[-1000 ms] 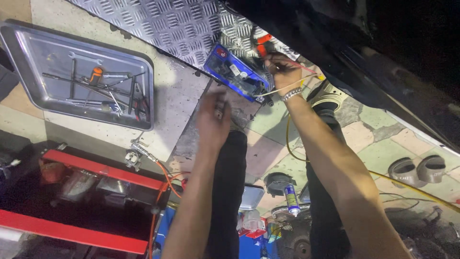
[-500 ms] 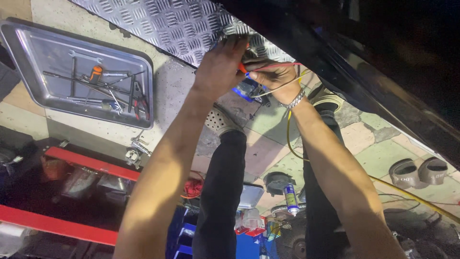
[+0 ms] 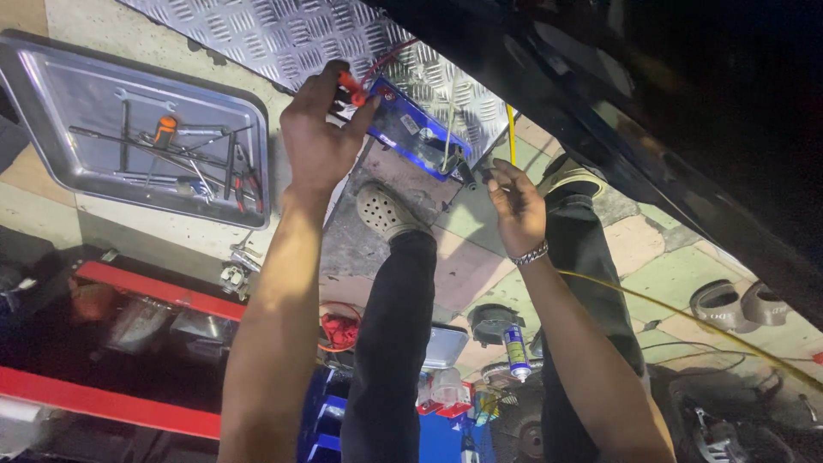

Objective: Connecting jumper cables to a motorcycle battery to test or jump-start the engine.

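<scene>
Since half a second ago, left hand (image 3: 319, 141) shifted left off the blue box (image 3: 417, 129), now pinching a small orange-red tool (image 3: 351, 87) at the box's left end; right hand (image 3: 517, 208) dropped lower and right of the box, grip narrow around something thin and dark, too small to tell. Box now uncovered, lying on the ribbed metal plate (image 3: 283, 34), shiny and diamond-patterned, far in the scene.

Left: a shallow steel tray (image 3: 51, 86), rounded corners, dull shine, holding wrenches, long thin rods and an orange-handled screwdriver (image 3: 163, 130). Below: dark trouser legs and a perforated grey shoe (image 3: 381, 210) on worn, patchy floor tiles. Thin yellow cable (image 3: 686, 319) running right across the tiles. Near: a red metal bar (image 3: 159, 291), a small blue-labelled spray can (image 3: 517, 351), two rounded dark rings (image 3: 737, 302) at right. Glossy black body panel (image 3: 651, 111) across the upper right.
</scene>
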